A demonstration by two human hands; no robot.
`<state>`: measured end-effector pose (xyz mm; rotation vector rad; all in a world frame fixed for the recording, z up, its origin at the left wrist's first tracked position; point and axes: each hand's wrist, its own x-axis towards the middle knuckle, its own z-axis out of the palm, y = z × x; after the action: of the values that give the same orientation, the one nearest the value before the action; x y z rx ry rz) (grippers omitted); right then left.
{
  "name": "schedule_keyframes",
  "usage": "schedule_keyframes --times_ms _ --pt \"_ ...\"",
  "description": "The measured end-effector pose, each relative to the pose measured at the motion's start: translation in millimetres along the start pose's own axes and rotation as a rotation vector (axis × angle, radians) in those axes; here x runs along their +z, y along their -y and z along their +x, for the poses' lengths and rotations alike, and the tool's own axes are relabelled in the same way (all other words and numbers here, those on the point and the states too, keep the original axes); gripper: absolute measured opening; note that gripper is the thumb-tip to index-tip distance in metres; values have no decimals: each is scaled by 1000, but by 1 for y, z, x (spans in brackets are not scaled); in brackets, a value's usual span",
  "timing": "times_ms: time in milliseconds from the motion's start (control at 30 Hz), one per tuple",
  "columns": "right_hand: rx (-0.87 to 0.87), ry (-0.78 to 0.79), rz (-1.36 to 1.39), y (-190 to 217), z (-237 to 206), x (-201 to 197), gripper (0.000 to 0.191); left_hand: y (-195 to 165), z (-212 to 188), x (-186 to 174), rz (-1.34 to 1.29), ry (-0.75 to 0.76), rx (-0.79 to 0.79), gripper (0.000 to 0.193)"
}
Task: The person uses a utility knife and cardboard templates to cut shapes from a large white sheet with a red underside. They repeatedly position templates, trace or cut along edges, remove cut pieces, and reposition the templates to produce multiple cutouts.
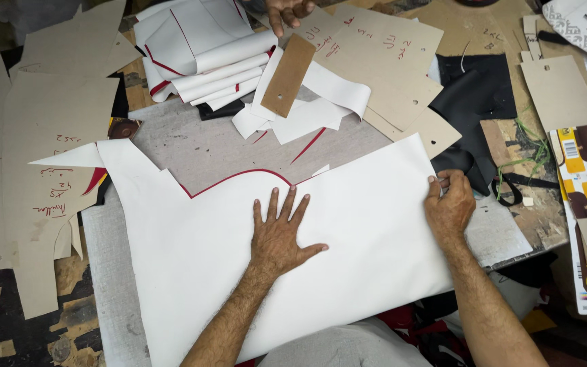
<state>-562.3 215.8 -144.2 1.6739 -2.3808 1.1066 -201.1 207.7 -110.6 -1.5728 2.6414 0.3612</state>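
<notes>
1. Fingers point(281, 207) of the left hand point(278, 238) lay spread and flat on the white sheet point(348, 272), gripping nothing, apparently pinning it to the desk point(113, 285).
2. At the sheet's right edge, the right hand point(450, 207) pinched its border, seemingly keeping it taut.
3. Beyond the sheet's far edge sat a brown card strip point(288, 75) on white offcuts point(205, 54); another person's hand point(288, 11) hovered farther off.

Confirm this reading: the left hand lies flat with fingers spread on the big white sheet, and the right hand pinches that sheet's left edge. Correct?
Not quite. In the head view the right hand pinches the right edge of the white sheet, not the left. The left hand does lie flat on it, fingers spread.
</notes>
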Motion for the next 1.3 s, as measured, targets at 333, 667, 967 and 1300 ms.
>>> schedule_keyframes --times_ms 333,667,967,1300 --pt "-341 223 119 59 -39 -3 56 -29 7 -15 52 177 -20 136" --pt "-310 500 -307 20 8 -13 111 -36 9 -18 91 184 -7 141" --pt "134 67 390 23 156 11 73 -36 11 -18 84 158 1 138" --pt "347 156 941 26 210 22 15 -29 20 -11 82 97 21 135"
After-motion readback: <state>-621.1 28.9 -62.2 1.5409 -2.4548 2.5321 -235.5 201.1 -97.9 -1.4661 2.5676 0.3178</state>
